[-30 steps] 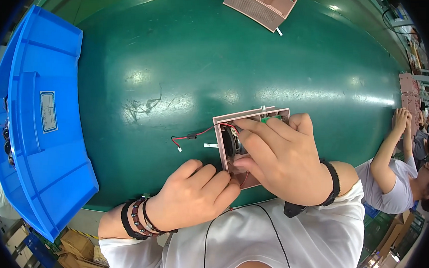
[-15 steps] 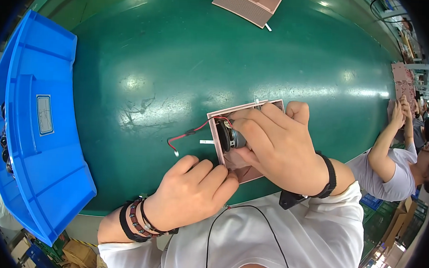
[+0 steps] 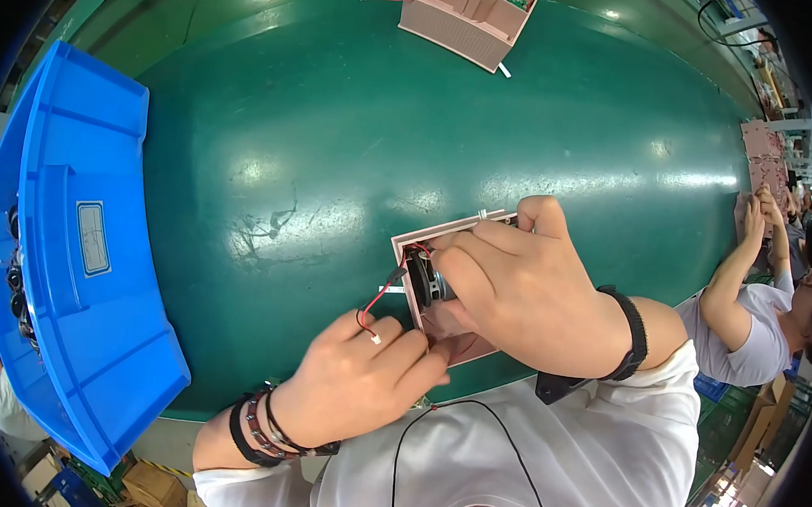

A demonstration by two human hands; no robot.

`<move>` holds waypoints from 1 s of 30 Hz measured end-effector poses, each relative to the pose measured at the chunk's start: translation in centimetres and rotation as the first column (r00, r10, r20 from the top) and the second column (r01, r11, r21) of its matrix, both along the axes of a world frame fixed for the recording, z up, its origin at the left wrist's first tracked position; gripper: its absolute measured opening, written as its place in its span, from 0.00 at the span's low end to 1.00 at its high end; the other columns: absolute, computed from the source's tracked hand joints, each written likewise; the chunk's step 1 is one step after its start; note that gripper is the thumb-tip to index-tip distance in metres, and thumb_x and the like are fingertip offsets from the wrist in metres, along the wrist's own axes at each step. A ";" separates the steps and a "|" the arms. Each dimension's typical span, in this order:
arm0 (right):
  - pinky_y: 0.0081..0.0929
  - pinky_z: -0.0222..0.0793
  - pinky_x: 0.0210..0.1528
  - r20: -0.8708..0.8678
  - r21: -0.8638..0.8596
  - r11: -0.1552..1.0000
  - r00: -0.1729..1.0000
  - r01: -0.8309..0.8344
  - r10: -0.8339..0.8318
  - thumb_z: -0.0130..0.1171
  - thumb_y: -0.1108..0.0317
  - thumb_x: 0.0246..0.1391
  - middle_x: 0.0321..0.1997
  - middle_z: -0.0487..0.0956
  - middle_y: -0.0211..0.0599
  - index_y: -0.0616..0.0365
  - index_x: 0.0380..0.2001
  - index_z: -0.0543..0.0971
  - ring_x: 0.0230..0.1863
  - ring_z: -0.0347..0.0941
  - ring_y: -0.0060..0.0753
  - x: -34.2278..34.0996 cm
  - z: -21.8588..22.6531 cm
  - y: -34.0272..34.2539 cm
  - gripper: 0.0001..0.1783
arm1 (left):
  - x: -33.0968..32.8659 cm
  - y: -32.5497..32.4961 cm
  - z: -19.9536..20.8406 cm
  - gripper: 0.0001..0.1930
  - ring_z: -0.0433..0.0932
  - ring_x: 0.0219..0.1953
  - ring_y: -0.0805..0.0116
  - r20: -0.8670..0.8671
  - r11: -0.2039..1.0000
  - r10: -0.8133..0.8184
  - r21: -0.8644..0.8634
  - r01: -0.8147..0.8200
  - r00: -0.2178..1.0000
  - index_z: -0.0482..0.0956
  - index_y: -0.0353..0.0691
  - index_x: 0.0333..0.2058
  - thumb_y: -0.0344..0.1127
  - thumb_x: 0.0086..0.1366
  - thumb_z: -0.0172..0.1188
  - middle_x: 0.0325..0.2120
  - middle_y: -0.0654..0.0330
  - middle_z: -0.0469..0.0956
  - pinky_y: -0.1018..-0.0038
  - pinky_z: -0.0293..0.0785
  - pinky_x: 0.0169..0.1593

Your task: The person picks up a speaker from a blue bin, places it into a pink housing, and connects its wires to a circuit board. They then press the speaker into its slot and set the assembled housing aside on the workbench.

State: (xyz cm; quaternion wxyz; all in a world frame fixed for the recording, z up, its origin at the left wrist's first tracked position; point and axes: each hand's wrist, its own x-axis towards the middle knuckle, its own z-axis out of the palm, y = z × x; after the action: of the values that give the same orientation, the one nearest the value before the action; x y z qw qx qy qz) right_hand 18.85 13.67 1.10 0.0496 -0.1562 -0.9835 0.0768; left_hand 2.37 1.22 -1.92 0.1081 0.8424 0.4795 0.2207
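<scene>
My right hand (image 3: 529, 294) reaches into a pink open-topped speaker box (image 3: 405, 242). Its fingers are closed around a round black-and-silver speaker driver (image 3: 420, 278) at the box's left inner wall. At the near left corner of the box, my left hand (image 3: 362, 367) has curled fingers, with the thumb and fingertips against the near wall. A red-and-black wire (image 3: 385, 290) runs from the driver over the left wall. Its white plug (image 3: 376, 339) lies over the knuckles of my left hand. My right hand hides much of the box's inside.
At the left stands a large blue bin (image 3: 95, 327) with several dark round parts in it. Another pink box (image 3: 457, 34), with a green circuit board and a wire, sits at the far edge of the green table (image 3: 273, 152). A co-worker (image 3: 737, 311) handles pink parts at the right.
The wire's plug, earlier on the table left of the box, now rests over my left hand. My right hand has shifted slightly, still at the driver. The whole view has tilted a little.
</scene>
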 end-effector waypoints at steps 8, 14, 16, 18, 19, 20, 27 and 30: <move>0.25 0.58 0.28 -0.024 -0.068 0.997 0.999 -0.030 0.029 0.65 0.64 0.34 0.39 0.78 0.32 0.60 0.34 0.73 0.29 0.73 0.23 0.4 -1.2 -0.2 0.20 | -1.0 1.0 -0.6 0.15 0.67 0.17 0.73 -0.042 0.962 0.261 0.089 -0.257 0.964 0.80 0.54 0.44 0.37 0.56 0.59 0.18 0.67 0.66 0.77 0.60 0.23; 0.23 0.61 0.22 -0.134 -0.069 0.995 0.989 -0.070 0.061 0.63 0.64 0.35 0.30 0.72 0.31 0.60 0.29 0.72 0.16 0.68 0.24 0.4 -1.4 0.2 0.17 | -1.0 0.6 0.1 0.18 0.67 0.11 0.71 -0.176 0.932 0.332 -0.090 -0.351 0.926 0.80 0.61 0.44 0.31 0.56 0.57 0.13 0.67 0.66 0.75 0.60 0.16; 0.22 0.63 0.20 -0.102 -0.053 0.996 0.993 -0.069 0.063 0.65 0.63 0.36 0.39 0.75 0.34 0.62 0.34 0.74 0.22 0.71 0.24 0.7 -1.5 0.1 0.21 | -1.2 0.9 -0.5 0.20 0.68 0.10 0.70 -0.130 0.936 0.339 -0.054 -0.348 0.932 0.80 0.63 0.44 0.28 0.55 0.57 0.11 0.66 0.67 0.74 0.60 0.13; 0.21 0.63 0.19 -0.092 -0.042 0.997 0.994 -0.068 0.064 0.65 0.62 0.37 0.44 0.77 0.35 0.63 0.37 0.75 0.25 0.73 0.24 0.9 -1.5 0.1 0.23 | -1.0 0.9 -0.8 0.20 0.69 0.10 0.69 -0.120 0.937 0.336 -0.060 -0.345 0.934 0.79 0.63 0.44 0.28 0.55 0.56 0.12 0.66 0.68 0.73 0.61 0.13; 0.22 0.64 0.20 -0.064 -0.077 0.993 0.995 -0.086 0.081 0.65 0.62 0.37 0.44 0.77 0.35 0.63 0.38 0.75 0.25 0.73 0.24 0.9 -1.3 0.3 0.23 | -1.0 0.9 -0.9 0.21 0.70 0.10 0.69 -0.110 0.938 0.332 -0.060 -0.340 0.937 0.79 0.62 0.45 0.27 0.54 0.56 0.12 0.65 0.69 0.73 0.62 0.13; 0.22 0.64 0.21 -0.036 -0.110 0.989 0.995 -0.101 0.098 0.65 0.61 0.38 0.45 0.77 0.34 0.62 0.38 0.75 0.25 0.73 0.25 0.9 -0.9 0.4 0.23 | -1.0 0.9 -0.9 0.21 0.71 0.11 0.69 -0.098 0.941 0.328 -0.059 -0.335 0.939 0.79 0.62 0.45 0.27 0.54 0.56 0.13 0.65 0.70 0.73 0.63 0.13; 0.24 0.66 0.24 -0.102 -0.087 0.968 0.969 -0.236 0.227 0.63 0.62 0.42 0.44 0.76 0.32 0.57 0.38 0.76 0.27 0.74 0.27 -1.0 1.5 2.7 0.18 | -1.0 0.7 -0.9 0.19 0.72 0.12 0.66 -0.134 0.935 0.328 -0.095 -0.342 0.935 0.79 0.61 0.43 0.28 0.54 0.56 0.14 0.65 0.70 0.71 0.65 0.13; 0.24 0.67 0.26 -0.263 0.056 0.973 0.937 -0.224 0.231 0.62 0.63 0.44 0.42 0.76 0.31 0.55 0.37 0.76 0.28 0.74 0.29 -3.1 1.9 2.2 0.15 | -1.1 0.9 -1.4 0.18 0.72 0.12 0.65 -0.112 0.949 0.304 -0.049 -0.311 0.946 0.79 0.59 0.41 0.29 0.53 0.57 0.14 0.65 0.70 0.69 0.66 0.14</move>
State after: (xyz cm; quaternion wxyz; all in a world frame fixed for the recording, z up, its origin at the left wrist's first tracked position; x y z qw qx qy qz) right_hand 15.78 15.90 3.03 0.1749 -0.0292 -0.9800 0.0899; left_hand 1.22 2.15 -3.36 0.0755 0.7634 0.6171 0.1752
